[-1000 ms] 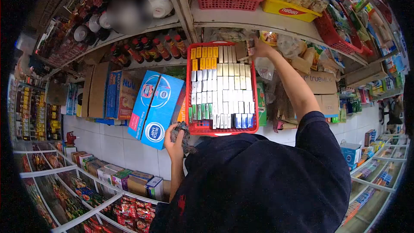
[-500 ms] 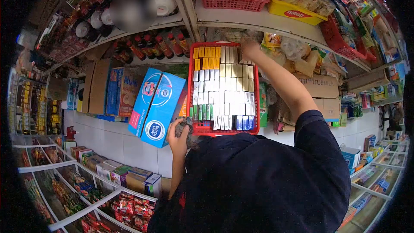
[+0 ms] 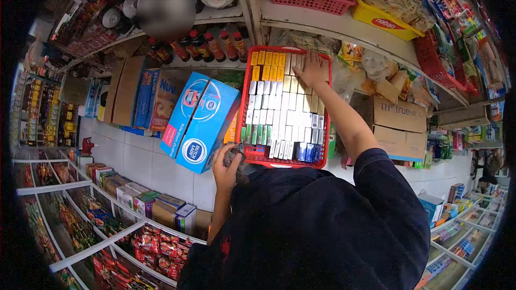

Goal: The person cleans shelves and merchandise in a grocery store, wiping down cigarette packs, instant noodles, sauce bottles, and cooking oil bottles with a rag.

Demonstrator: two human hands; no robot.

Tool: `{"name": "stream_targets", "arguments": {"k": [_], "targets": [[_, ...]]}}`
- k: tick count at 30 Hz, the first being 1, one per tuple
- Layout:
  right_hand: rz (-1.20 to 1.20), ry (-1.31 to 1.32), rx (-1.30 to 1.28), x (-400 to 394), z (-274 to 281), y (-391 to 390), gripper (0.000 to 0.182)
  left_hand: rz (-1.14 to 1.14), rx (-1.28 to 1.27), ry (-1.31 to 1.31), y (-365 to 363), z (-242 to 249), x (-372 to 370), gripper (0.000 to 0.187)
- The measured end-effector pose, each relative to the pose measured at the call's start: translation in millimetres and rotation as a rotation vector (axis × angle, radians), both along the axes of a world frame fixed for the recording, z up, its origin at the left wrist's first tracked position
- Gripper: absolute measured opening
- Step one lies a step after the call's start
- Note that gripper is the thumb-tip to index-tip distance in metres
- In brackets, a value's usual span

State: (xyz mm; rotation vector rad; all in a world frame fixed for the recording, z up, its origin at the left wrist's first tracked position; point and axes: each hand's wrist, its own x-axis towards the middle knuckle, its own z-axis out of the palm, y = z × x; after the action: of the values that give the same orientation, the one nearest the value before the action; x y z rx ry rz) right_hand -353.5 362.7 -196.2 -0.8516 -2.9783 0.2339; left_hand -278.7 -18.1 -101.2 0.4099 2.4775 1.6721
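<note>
A red plastic basket [image 3: 249,70] is in front of me, filled with upright rows of small boxes [image 3: 293,102] that look like cigarette packs. Yellow packs [image 3: 269,66] fill its far left corner, white and pale gold ones the middle, green and blue ones the near rows. My right hand [image 3: 312,71] lies flat on the packs at the far right, fingers stretched out, gripping nothing. At the basket's near left corner, my left hand [image 3: 221,169] is closed around a crumpled dark grey cloth [image 3: 235,156].
Left of the basket stands a blue Dutch Lady carton [image 3: 212,126]. Sauce bottles [image 3: 215,46] line the shelf behind it. Above are a red basket of cans [image 3: 309,2] and a yellow tray [image 3: 384,23]. A brown carton [image 3: 400,115] sits to the right, and glass-framed display cases [image 3: 113,247] are at lower left.
My right hand has come back from the basket's far edge and now rests flat on the packs. The left hand still holds the cloth. The view has shifted slightly.
</note>
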Motion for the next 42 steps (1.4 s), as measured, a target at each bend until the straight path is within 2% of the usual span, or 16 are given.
{"name": "stream_targets", "arguments": {"k": [2, 5, 8, 12, 16, 19, 21, 22, 24, 28, 32, 34, 36, 40, 42], "targets": [[-0.009, 0.017, -0.027, 2.7, -13.0, 2.9, 0.088, -0.017, -0.001, -0.003, 2.8, 6.1, -0.3, 0.026], [0.055, 0.045, 0.069, 13.1, -4.8, 0.0, 0.09, -0.015, -0.004, -0.025, 2.5, 6.8, -1.9, 0.026], [-0.003, -0.113, 0.24, 15.0, 1.5, -15.9, 0.089, -0.008, -0.009, -0.012, 0.4, 5.5, -1.0, 0.026], [0.053, -0.113, 0.121, 14.9, 10.5, -1.1, 0.094, 0.006, 0.019, -0.014, 1.2, 3.9, 1.8, 0.025], [0.014, -0.176, 0.18, 12.7, 13.2, -11.7, 0.091, 0.001, 0.0, -0.01, 4.0, 6.0, 5.4, 0.025], [0.077, -0.249, 0.121, 6.1, 17.6, 2.5, 0.089, 0.017, 0.016, -0.014, 3.4, 6.7, 3.5, 0.026], [0.053, -0.026, -0.01, 2.6, 13.2, 8.2, 0.089, 0.018, 0.01, -0.018, 2.6, 4.3, 5.6, 0.026], [0.058, -0.027, -0.012, 3.7, 0.5, 8.4, 0.089, 0.02, 0.015, -0.024, 1.5, 1.6, 5.4, 0.026], [0.064, 0.13, 0.188, 4.5, -12.3, -2.2, 0.084, 0.025, 0.014, -0.024, -0.6, 3.5, 3.9, 0.025], [0.042, 0.071, 0.021, 5.5, -3.1, -0.7, 0.082, 0.037, -0.026, -0.054, -3.8, 8.8, 6.4, 0.026], [0.096, 0.321, 0.175, 13.5, -20.7, -8.9, 0.08, 0.043, -0.046, -0.024, -6.4, 3.0, 8.1, 0.027], [0.093, 0.267, 0.181, 11.9, -17.5, -4.1, 0.08, 0.065, -0.015, -0.04, -4.7, -5.9, 8.3, 0.027], [0.076, 0.095, 0.112, 11.6, -0.9, -3.2, 0.081, 0.086, 0.008, -0.061, -4.3, -9.6, 9.7, 0.027], [0.066, 0.15, -0.053, 8.8, -9.4, -5.0, 0.082, 0.024, -0.014, -0.061, 0.7, -0.7, 5.9, 0.026], [0.066, 0.266, 0.206, 15.3, -17.4, -14.0, 0.082, 0.028, 0.021, -0.092, 5.2, 0.7, 1.9, 0.026]]}}
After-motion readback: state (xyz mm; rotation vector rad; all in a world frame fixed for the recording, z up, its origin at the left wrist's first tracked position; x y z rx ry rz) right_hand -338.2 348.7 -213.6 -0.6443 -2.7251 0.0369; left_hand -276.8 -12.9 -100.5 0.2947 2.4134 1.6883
